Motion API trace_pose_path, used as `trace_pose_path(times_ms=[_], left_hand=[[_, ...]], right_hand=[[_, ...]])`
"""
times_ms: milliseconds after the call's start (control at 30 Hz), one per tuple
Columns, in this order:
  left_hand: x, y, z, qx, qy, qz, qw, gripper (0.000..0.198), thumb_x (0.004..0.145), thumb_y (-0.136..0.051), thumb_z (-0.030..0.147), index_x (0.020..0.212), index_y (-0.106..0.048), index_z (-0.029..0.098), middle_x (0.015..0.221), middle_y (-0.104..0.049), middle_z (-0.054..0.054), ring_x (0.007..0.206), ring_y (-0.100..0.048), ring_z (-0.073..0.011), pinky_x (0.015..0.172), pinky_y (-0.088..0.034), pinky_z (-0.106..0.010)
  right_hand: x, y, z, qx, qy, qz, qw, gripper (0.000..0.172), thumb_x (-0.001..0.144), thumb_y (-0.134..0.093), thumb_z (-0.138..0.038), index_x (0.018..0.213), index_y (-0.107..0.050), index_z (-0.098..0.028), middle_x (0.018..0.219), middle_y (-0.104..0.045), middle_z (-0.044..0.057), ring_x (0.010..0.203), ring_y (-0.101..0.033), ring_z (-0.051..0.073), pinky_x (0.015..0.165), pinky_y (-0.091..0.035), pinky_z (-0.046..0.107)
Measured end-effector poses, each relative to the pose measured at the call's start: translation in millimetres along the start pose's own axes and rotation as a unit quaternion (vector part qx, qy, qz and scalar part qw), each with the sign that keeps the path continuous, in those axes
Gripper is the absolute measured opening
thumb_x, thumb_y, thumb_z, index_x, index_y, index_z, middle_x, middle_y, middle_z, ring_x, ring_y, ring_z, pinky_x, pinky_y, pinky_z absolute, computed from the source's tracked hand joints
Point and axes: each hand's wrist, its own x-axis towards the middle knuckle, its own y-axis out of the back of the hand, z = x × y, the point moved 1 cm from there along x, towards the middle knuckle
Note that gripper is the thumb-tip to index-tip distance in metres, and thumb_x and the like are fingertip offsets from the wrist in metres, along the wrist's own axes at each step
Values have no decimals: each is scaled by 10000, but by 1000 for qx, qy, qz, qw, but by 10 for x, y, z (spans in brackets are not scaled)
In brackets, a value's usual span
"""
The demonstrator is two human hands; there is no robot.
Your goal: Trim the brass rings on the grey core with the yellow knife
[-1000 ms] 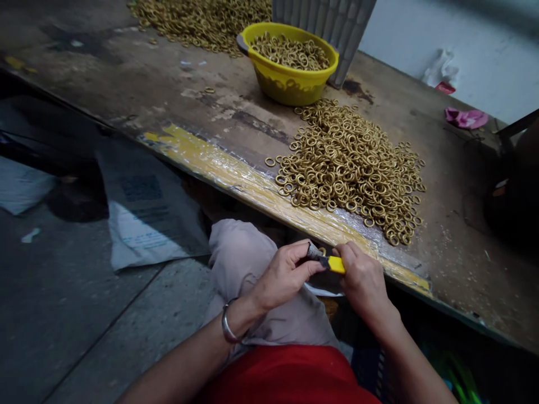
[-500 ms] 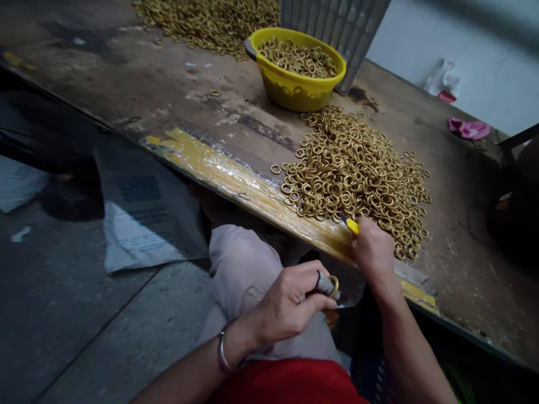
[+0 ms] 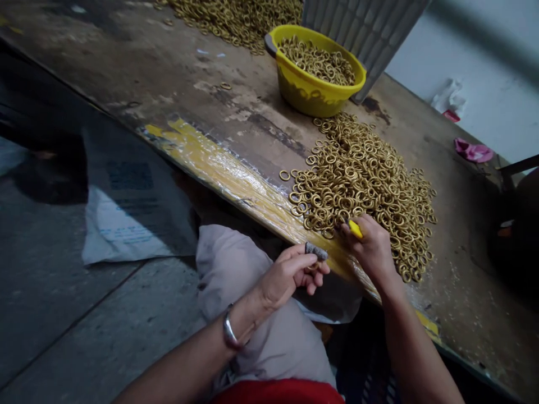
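Observation:
A heap of brass rings (image 3: 362, 179) lies on the worn wooden table (image 3: 177, 73). My right hand (image 3: 373, 247) rests at the near edge of the heap, closed round a small yellow-handled tool (image 3: 355, 228) whose tip touches the rings. My left hand (image 3: 290, 275) hovers over my knee just below the table edge. Its thumb wears a grey cot (image 3: 315, 251), and its fingers curl round what looks like a brass ring, mostly hidden.
A yellow bowl (image 3: 311, 92) full of rings stands behind the heap, with a grey crate (image 3: 370, 33) beyond it. Another spread of rings (image 3: 236, 17) lies at the far left. The table edge carries yellow tape (image 3: 236, 179). A pink cloth (image 3: 474, 151) lies far right.
My hands were together over my lap, working the tool on a ring. The right hand then reached up to the heap with the tool; the left hand rose toward the table edge.

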Motion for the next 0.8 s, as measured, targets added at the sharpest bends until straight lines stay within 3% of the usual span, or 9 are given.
trace_pose_path(times_ms=[133, 233, 333, 433, 600, 700, 800], left_hand=[[44, -1, 61, 49, -25, 63, 996, 361, 746, -712, 459, 768, -567, 130, 699, -642, -27, 464, -482, -55, 348, -319, -149], [58, -47, 120, 120, -78, 90, 986, 351, 778, -691, 467, 802, -534, 154, 608, -616, 21, 402, -435, -43, 327, -286, -137], [53, -113, 162, 165, -102, 68, 979, 334, 799, -669, 464, 841, -542, 157, 607, -637, 18, 400, -462, -51, 332, -313, -137], [44, -165, 160, 176, -84, 33, 980, 343, 808, -653, 481, 814, -568, 148, 588, -634, 14, 386, -452, -45, 329, -308, -132], [18, -170, 106, 102, -21, -10, 995, 387, 751, -727, 494, 779, -592, 132, 646, -669, -18, 390, -452, -36, 329, -294, -136], [-12, -169, 72, 48, 18, -37, 998, 398, 697, -797, 452, 825, -632, 114, 713, -685, -35, 446, -496, -38, 379, -347, -139], [-52, -190, 33, 34, 3, -14, 999, 404, 649, -839, 417, 822, -643, 109, 707, -666, -21, 483, -516, -44, 432, -397, -152]], right_hand=[[-63, 155, 29, 98, -57, 10, 994, 227, 930, -514, -316, 791, -637, -185, 714, -598, 20, 651, -539, 150, 634, -386, 263], [-132, 228, -24, 188, -81, -53, 977, 252, 932, -526, -351, 771, -633, -189, 676, -582, -2, 627, -529, 136, 618, -389, 251], [-203, 275, -104, 249, -52, -112, 961, 252, 934, -534, -359, 776, -632, -188, 698, -584, -3, 647, -537, 133, 631, -402, 247], [-254, 287, -167, 285, -11, -130, 949, 235, 944, -536, -350, 806, -636, -189, 722, -593, -1, 652, -541, 125, 632, -407, 239], [-301, 252, -254, 312, 27, -104, 944, 198, 950, -545, -306, 820, -641, -192, 747, -622, 3, 677, -565, 123, 647, -420, 235], [-364, 233, -296, 315, 18, -87, 945, 190, 957, -535, -300, 841, -645, -197, 760, -627, 6, 689, -577, 129, 657, -432, 240], [-485, 225, -306, 271, 0, -42, 962, 152, 953, -516, -256, 911, -651, -201, 820, -651, 23, 737, -599, 145, 683, -440, 249]])
